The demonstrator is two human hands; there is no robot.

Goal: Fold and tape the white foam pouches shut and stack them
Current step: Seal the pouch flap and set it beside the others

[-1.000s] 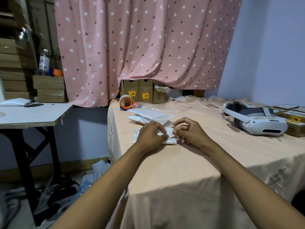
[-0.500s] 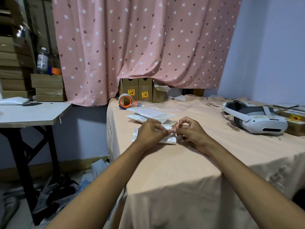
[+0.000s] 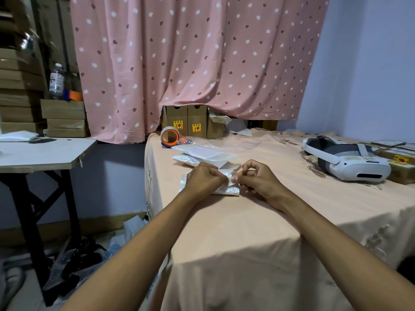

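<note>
In the head view, the left hand (image 3: 203, 178) is lying curled over the white foam pouch (image 3: 225, 190), its fingers gripping the folded top; the right hand (image 3: 258, 179) is pinching thumb against forefinger on that same fold, right where the two hands are meeting; the pouch is lying flat on the peach tablecloth (image 3: 247, 221), mostly beneath and between both hands. Just behind it more foam pouches (image 3: 202, 153) are lying overlapped; a tape roll (image 3: 170, 136) is standing beyond them, and a white headset (image 3: 345, 162) is resting well to the right.
</note>
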